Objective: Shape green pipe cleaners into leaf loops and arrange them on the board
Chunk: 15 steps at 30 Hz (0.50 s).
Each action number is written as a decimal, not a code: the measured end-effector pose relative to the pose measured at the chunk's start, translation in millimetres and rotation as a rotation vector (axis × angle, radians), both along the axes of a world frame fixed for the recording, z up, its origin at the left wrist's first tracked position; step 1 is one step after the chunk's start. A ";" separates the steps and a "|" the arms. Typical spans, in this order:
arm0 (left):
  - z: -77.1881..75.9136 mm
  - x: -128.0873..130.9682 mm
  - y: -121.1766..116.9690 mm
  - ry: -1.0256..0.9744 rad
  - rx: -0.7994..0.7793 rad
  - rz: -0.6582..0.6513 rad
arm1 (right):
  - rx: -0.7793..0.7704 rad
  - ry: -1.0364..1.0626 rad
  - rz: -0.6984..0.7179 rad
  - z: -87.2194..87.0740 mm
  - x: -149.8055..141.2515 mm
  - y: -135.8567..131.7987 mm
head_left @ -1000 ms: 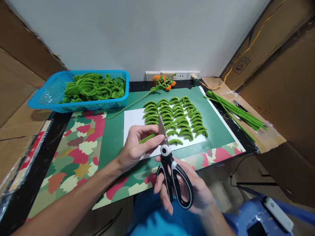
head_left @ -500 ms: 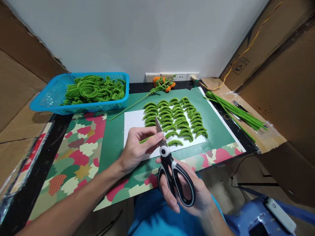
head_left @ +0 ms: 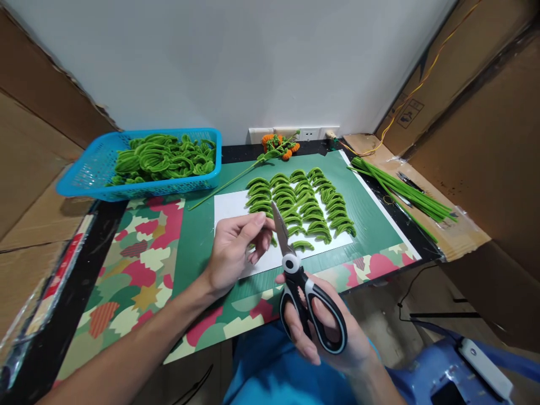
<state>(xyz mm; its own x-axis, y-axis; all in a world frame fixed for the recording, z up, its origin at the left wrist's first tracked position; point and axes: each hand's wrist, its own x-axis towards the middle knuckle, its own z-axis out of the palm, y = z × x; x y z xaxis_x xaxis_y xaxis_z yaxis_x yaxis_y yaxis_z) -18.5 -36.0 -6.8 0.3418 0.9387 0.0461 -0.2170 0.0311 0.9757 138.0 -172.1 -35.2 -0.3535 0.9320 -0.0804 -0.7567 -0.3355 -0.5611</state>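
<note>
My right hand [head_left: 324, 326] holds black-and-white scissors [head_left: 314, 309] by the handles, with fingers through the loops. The blades [head_left: 282, 228] look closed and point up and away, their tips over the paper. Just left of the blades, my left hand [head_left: 236, 247] is closed in a pinch, thumb against forefinger. Bits of green fuzzy stem show beside and below its fingers; whether it grips one is hidden. Curved green fuzzy leaf pieces [head_left: 312, 211] lie in rows on white paper [head_left: 228, 208], some behind the hand and blades.
A blue basket [head_left: 105, 194] of green fuzzy pieces stands at the back left. An orange flower stem [head_left: 276, 149] lies behind the rows. Green sticks [head_left: 405, 191] and a dark pen-like tool [head_left: 409, 181] lie at the right. Cardboard walls [head_left: 485, 140] flank the table.
The scissors and my right hand have shifted slightly right, away from the left fingers. My left hand has turned, its thumb and forefinger now higher and apart from the blades.
</note>
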 end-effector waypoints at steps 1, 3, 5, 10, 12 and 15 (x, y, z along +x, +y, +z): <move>1.6 0.9 0.3 -0.017 -0.008 -0.013 | 0.022 -0.065 -0.060 1.3 1.0 -0.8; 4.8 2.3 1.0 -0.042 -0.019 -0.047 | 0.063 -0.214 -0.207 3.9 4.1 -1.8; 7.0 3.0 1.8 -0.075 -0.026 -0.064 | 0.116 -0.356 -0.362 6.7 8.4 -1.9; 6.6 1.8 5.2 -0.112 -0.022 -0.062 | 0.151 -0.507 -0.576 7.2 21.7 -1.9; 6.2 0.8 5.5 -0.093 -0.015 -0.064 | 0.129 -0.539 -0.577 2.6 27.1 -2.9; 7.0 0.0 3.0 -0.028 -0.025 -0.104 | 0.108 -0.606 -0.512 -2.5 31.9 -4.9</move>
<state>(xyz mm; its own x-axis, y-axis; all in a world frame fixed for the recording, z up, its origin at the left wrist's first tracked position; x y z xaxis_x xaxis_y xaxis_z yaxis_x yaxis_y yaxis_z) -18.4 -33.0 0.2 0.4362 0.8992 0.0337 -0.2381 0.0793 0.9680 169.9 -177.1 -37.6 0.1964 0.9803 -0.0211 -0.3552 0.0510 -0.9334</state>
